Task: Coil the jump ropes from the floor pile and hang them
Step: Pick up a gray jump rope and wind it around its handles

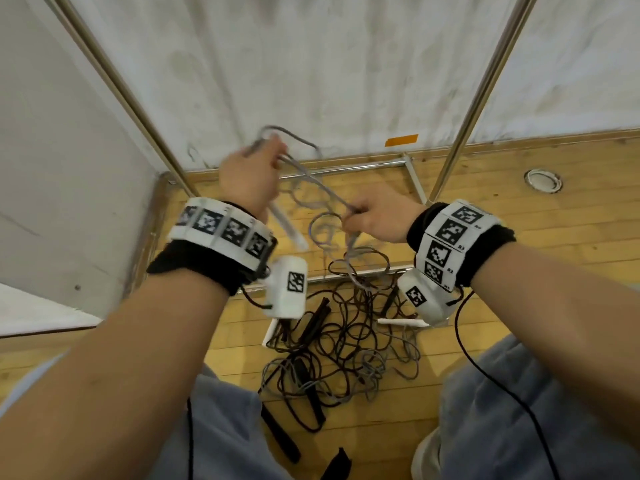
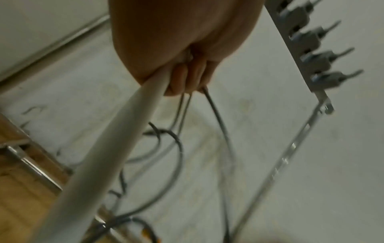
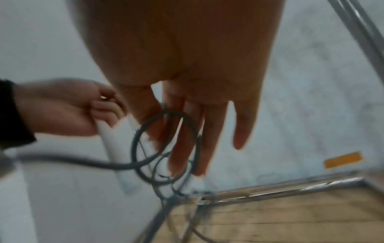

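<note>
My left hand (image 1: 249, 171) is raised in front of the white wall and grips the white handle (image 1: 287, 226) of a grey jump rope (image 1: 311, 181), with loops of that rope gathered in the same fist. In the left wrist view the handle (image 2: 116, 148) points down from the curled fingers (image 2: 187, 78) and grey strands (image 2: 218, 118) hang beside it. My right hand (image 1: 377, 216), lower and to the right, pinches the same grey rope, which runs taut up to the left hand. A loop (image 3: 135, 141) lies across the right fingers (image 3: 182, 131). The tangled pile (image 1: 346, 341) lies on the wooden floor.
A metal rack frame has posts (image 1: 485, 91) on both sides and base bars on the floor. A row of hooks (image 2: 307, 57) sits high on the rack. Black handles (image 1: 318, 313) and another white handle (image 1: 398, 322) lie in the pile. My knees flank it.
</note>
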Demonstrator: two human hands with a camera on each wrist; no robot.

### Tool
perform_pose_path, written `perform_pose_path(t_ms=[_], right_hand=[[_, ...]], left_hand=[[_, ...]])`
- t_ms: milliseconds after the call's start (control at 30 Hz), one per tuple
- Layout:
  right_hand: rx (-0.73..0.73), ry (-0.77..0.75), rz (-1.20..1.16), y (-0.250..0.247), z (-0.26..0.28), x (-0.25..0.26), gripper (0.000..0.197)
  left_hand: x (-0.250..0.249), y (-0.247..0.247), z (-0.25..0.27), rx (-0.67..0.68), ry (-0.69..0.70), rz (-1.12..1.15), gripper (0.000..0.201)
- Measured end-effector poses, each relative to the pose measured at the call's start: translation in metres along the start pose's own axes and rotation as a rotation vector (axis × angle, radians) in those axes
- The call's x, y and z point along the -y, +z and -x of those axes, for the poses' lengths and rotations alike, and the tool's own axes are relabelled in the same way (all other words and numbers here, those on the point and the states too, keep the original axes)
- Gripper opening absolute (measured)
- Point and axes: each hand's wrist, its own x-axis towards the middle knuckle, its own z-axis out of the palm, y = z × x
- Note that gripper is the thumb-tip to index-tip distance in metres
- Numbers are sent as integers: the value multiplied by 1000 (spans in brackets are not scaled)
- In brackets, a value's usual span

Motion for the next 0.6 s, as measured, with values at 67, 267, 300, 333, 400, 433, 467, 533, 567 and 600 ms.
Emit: perform_pose_path(t_ms=[67, 267, 300, 333, 400, 433, 467, 533, 567, 600], right_hand=[[127, 98, 151, 0, 1, -16, 16], [-157, -21, -134, -1, 0, -6, 20], [-183, -79, -188, -1, 0, 4, 30], [-198, -128, -232, 1, 0, 13, 38], [-238, -170, -311, 5, 0, 28, 47], [-257, -175, -343, 6, -1, 32, 48], [-270, -182, -356, 7, -1, 35, 48], [-308, -215, -381, 7, -3, 39, 34], [-323, -232, -403, 7, -3, 39, 21], [-304, -234, -422, 6, -3, 37, 13]], left_hand=[[-10, -24, -19, -102, 39, -42, 15], [-9, -29, -20, 94, -175, 366, 31], [-8, -23, -16, 148, -157, 311, 31], [-8, -18, -12, 203, -142, 271, 31], [-12, -13, -5, 294, -130, 262, 31], [-13, -12, -4, 324, -123, 263, 32], [-13, -12, -2, 345, -106, 248, 32], [-11, -12, 3, 366, -71, 179, 33], [-10, -11, 5, 357, -63, 161, 34], [-10, -12, 6, 332, -64, 170, 34]])
